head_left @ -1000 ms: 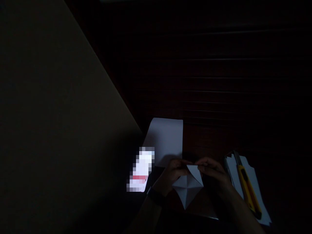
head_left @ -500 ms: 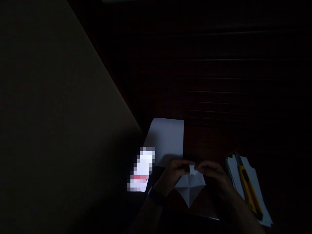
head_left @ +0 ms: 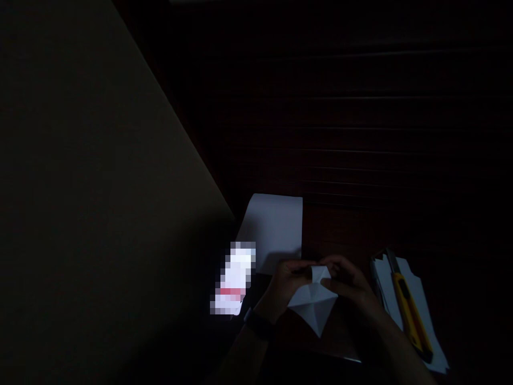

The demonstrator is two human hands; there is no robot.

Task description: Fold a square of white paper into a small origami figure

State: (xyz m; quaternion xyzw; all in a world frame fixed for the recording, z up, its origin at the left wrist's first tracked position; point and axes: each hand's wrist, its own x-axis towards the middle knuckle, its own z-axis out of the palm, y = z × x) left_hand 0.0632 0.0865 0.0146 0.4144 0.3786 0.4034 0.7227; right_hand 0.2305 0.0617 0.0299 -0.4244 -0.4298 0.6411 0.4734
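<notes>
A small sheet of white paper (head_left: 315, 307), creased and partly folded, is held up between my two hands over the dark table. My left hand (head_left: 285, 283) pinches its upper left edge, with a dark band round the wrist. On the opposite side my right hand (head_left: 350, 282) grips the paper, the thumb lying on its front and the other fingers behind. A narrower folded part stands up between the thumbs, and the lower corner points down toward me. Dim light hides most of the fingertips behind the paper.
Left of my hands is a lit, blurred-out phone screen (head_left: 234, 278). Behind it lies a larger white sheet (head_left: 276, 224). To the right, a yellow box cutter (head_left: 411, 315) rests on a stack of papers (head_left: 435, 347). A pale wall (head_left: 100, 160) rises at the left.
My right thumb has come down onto the front of the paper. The paper has tilted a little, its lower corner shifting right and slightly up.
</notes>
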